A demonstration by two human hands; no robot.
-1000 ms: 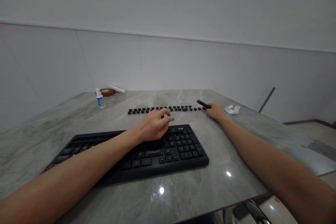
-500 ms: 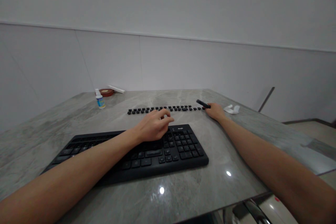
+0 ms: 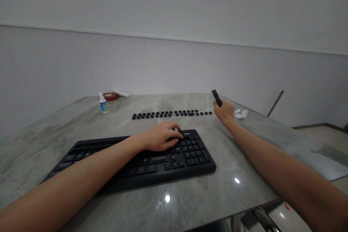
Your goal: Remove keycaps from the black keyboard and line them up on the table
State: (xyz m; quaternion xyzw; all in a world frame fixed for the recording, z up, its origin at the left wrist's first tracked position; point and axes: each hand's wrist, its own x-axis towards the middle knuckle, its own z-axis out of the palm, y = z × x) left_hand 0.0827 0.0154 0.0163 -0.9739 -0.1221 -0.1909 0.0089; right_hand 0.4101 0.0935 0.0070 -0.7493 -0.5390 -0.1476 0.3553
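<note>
A black keyboard (image 3: 201, 156) lies on the table in front of me. My left hand (image 3: 163, 136) rests over its top right part, fingers bent and apart, fingertips at the back edge near the number pad. Nothing shows in that hand. Some of the keys are hidden beneath my left hand and forearm. Out to the right, above the table, my right hand (image 3: 224, 110) is closed round a small black brush (image 3: 216, 98), which points up and slightly left. Behind the keyboard, loose black keycaps (image 3: 165, 114) lie in two rows, the right end close to my right hand.
A white spray bottle (image 3: 103, 103) with a blue and yellow label stands at the back left. Behind it are a reddish-brown case (image 3: 111, 96) and a white strip (image 3: 121, 93). Crumpled white tissue (image 3: 240, 114) lies right of my right hand. A wall borders the far table edge.
My right hand has lifted from the right end of the keycap rows, tilting the brush more upright. My left hand has come down onto the keyboard's back edge.
</note>
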